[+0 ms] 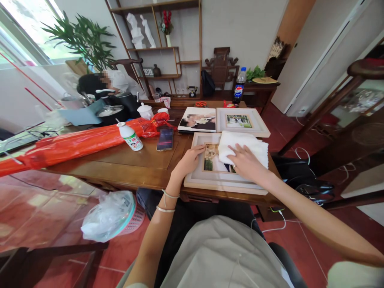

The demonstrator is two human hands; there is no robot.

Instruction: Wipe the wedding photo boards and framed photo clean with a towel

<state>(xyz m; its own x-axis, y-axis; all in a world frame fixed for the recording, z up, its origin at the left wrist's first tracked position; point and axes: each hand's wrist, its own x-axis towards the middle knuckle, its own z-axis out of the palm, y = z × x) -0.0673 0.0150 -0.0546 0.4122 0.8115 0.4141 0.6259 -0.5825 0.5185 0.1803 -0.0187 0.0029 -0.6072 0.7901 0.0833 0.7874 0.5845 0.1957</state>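
Note:
A white picture frame (195, 180) with a photo (209, 162) in its middle lies flat at the table's near edge. My right hand (244, 160) presses a folded white cloth (231, 142) onto the frame's glass, fingers spread over the cloth; it covers the right part of the photo. My left hand (190, 160) rests on the frame's left side, fingers stretched toward the photo. Behind it lie a second white frame (261, 127) with a photo and, to its left, a large print or album (196, 129).
On the wooden table (144, 162) are a phone (165, 139), a white drink bottle (131, 137), a long red plastic-wrapped bundle (81, 140), orange-handled scissors (201, 104) and a cola bottle (239, 88). A bag-lined basket (135, 220) stands on the floor. Another person (117, 80) is at the back left.

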